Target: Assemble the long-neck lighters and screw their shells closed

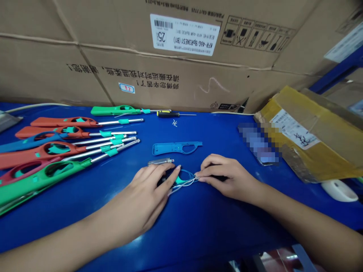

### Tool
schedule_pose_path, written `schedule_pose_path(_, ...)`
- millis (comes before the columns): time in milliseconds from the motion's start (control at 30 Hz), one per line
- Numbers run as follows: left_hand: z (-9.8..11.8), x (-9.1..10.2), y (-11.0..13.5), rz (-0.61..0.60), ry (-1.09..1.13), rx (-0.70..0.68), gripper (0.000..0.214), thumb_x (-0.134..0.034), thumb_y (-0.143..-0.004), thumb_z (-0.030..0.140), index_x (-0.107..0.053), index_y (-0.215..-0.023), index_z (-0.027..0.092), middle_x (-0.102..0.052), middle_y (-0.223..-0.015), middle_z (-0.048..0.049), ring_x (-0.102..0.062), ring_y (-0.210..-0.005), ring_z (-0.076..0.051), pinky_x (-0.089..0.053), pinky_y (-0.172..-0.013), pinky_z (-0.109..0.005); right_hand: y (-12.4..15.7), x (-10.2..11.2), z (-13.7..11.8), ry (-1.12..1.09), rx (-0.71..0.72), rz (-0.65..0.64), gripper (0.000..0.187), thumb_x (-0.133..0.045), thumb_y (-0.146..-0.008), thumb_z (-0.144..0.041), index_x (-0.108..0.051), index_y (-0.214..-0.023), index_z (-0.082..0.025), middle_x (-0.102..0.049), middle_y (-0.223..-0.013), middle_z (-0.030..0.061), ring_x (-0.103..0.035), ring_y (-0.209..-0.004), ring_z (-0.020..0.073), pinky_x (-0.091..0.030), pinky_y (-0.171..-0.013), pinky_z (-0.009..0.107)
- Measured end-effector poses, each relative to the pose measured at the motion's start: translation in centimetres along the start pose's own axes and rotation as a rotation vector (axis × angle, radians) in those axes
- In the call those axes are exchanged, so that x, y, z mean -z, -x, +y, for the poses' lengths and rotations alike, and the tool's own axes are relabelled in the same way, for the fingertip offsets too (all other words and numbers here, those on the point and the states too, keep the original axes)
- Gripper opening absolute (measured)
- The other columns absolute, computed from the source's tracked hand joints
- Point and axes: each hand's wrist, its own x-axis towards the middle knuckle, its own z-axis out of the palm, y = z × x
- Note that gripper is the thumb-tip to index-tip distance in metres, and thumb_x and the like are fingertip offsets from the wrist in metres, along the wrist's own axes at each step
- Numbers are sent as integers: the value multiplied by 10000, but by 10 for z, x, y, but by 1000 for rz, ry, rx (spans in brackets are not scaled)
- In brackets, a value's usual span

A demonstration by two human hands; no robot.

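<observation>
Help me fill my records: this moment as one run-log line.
left hand: over blue lighter part | right hand: pinching at white wires | blue shell half: lying beyond hands | screwdriver: farther back

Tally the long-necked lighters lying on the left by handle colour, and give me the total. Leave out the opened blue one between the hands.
Orange lighters: 3
Green lighters: 2
Blue lighter: 1
Dark red lighter: 1
Total: 7
</observation>
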Motion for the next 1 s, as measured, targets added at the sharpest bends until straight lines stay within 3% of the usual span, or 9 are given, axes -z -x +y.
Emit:
schedule_pose_path(467,0,-3,-1,-29,43,-8,582,-403,-1004,104,-337,-1577,180,-464,-1423,-185,-434,-1303,-337,-489,-1022,-518,2,7,-3,-13,-95,-72,143,-656,-955,-176,-788,-1009,-177,-672,-973,55,-633,-853,127,-494,-762,261)
schedule_pose_path(800,0,0,-3,-28,70,-15,565,-400,-1008,113,-348,-1567,173,-478,-1403,-189,-453,-1270,-338,-487,-1004,-528,4,12,-7,246,22,-177,191,-577,-1011,-241,-764,-1029,-209,-704,-1035,51,-629,-933,166,-460,-887,359)
schedule_pose_path(1000,1,0,-6,-30,135,-2,561,-416,-1007,127,-365,-1561,197,-493,-1381,-180,-463,-1265,-336,-489,-1008,-510,0,9,-8,48,-90,-81,146,-651,-967,-230,-778,-901,-202,-719,-899,31,-653,-830,139,-487,-797,304)
